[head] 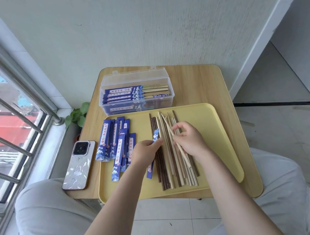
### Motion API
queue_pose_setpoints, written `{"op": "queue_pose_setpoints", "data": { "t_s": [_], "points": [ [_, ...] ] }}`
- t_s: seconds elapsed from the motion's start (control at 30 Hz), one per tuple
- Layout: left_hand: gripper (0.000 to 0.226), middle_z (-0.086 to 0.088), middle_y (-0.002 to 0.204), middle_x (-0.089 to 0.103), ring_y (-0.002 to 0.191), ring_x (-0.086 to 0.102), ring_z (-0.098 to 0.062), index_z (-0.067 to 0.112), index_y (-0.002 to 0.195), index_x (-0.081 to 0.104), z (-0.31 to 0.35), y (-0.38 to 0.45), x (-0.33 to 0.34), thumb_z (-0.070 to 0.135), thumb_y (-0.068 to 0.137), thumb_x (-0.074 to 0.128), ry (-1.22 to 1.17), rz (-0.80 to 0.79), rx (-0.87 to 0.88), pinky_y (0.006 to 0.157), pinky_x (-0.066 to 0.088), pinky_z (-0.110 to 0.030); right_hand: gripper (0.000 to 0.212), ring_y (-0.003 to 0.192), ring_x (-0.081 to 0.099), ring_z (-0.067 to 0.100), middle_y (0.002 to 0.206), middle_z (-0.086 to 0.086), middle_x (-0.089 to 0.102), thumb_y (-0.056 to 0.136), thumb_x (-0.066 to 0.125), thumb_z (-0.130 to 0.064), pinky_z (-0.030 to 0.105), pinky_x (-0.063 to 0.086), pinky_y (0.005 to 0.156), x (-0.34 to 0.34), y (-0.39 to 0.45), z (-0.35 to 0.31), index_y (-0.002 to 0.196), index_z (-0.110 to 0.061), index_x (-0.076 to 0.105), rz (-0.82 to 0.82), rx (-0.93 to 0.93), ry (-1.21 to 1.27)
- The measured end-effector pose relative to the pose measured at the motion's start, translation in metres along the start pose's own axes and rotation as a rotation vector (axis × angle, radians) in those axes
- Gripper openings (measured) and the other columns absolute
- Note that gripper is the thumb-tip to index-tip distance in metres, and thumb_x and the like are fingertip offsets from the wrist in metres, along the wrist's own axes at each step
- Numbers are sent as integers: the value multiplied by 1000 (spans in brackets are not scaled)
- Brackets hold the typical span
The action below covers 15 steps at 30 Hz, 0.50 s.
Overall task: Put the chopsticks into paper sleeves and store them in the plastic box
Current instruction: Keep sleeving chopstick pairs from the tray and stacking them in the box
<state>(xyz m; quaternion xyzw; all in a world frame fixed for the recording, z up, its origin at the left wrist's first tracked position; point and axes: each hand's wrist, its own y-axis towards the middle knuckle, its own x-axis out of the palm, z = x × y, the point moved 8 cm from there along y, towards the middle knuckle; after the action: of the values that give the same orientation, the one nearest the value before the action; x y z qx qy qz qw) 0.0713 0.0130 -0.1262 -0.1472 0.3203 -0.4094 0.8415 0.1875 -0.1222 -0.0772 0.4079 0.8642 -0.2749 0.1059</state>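
Note:
A yellow tray holds a row of loose chopsticks, some dark, some pale, and a pile of blue paper sleeves at its left. My left hand grips one blue sleeve beside the chopsticks. My right hand pinches a pale chopstick, lifted at a slant over the row. Behind the tray stands an open clear plastic box with several sleeved chopsticks inside.
A phone lies on the small wooden table left of the tray. A small green plant sits by the window at the left. My knees are under the table's front edge.

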Motion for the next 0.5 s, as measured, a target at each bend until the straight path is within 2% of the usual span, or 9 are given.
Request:
{"op": "queue_pose_setpoints", "data": {
  "t_s": [0.07,0.13,0.2,0.27,0.37,0.43,0.5],
  "points": [
    [51,-6,68,45,64,43,-20,6,84,63,2,-2,-1,57,90,64,-36,-5,7,63,33,-31,29,61,62,17,83,8,74,91,52,-6,25,47,51,-5,-4,-10,105,-26,68,-26,-35,185],
    [42,-8,70,43,61,38,-19,11,78,51,5,-4,-5,48,89,69,-102,-12,27,60,30,-30,28,64,66,21,87,12,76,95,49,-2,25,50,53,-10,-7,-21,105,-15,72,-66,-56,365],
    [27,-9,72,53,56,46,-16,8,83,58,11,-7,-9,31,91,70,-172,-16,60,54,39,-28,21,69,70,25,90,16,76,96,53,0,26,53,56,-15,-9,-34,106,-6,71,-93,-116,510],
    [13,-9,75,60,56,56,-13,2,97,63,21,-12,-12,13,92,65,-230,-39,97,52,47,-24,12,70,71,25,89,15,76,95,61,-4,25,53,56,-21,-9,-46,104,-5,69,-72,-189,586],
    [6,-6,69,58,52,54,-15,6,92,63,33,-16,-10,3,90,58,-211,-96,167,55,47,-28,7,54,61,19,72,7,72,97,63,-12,24,43,47,-31,-9,-55,101,-6,64,73,-263,528],
    [8,-3,67,55,54,50,-14,11,85,61,32,-17,-8,4,89,59,-142,-103,172,52,45,-24,12,46,50,13,60,2,63,102,55,-16,22,38,45,-39,-9,-57,99,-6,61,228,-289,445],
    [0,-2,70,56,57,50,-13,9,89,64,28,-17,-6,9,89,64,-88,-121,160,51,45,-21,17,43,45,7,57,0,55,105,48,-18,19,37,45,-47,-10,-58,97,-7,57,364,-298,396]
  ]
}}
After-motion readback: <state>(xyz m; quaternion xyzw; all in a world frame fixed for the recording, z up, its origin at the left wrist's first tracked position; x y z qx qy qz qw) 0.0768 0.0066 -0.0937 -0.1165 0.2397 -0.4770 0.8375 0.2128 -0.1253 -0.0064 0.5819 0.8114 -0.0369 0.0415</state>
